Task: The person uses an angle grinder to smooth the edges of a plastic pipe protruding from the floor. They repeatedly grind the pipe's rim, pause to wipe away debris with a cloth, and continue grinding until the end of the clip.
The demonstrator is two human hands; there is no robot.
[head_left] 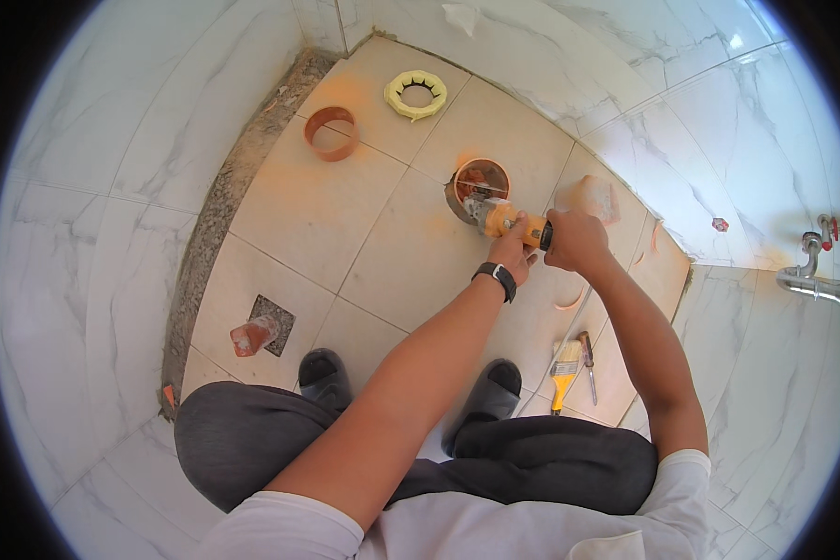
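Both my hands are closed around a yellow angle grinder (508, 220) over the floor. My left hand (511, 254) wraps its body near the head, a dark watch on that wrist. My right hand (577, 241) grips the rear end of it. The grinder's head is at an orange pipe (484, 169) set in a round hole in the tiles; the pipe's near side is partly hidden by the tool. Whether the disc touches the pipe I cannot tell.
An orange pipe ring (335, 155) and a pale yellow ring (418, 114) lie farther off. Pipe stubs stand at lower left (250, 338) and right (599, 198). A yellow-handled paintbrush (564, 371) and screwdriver (587, 352) lie near my right foot. A metal tap pipe (805, 271) juts from the right wall.
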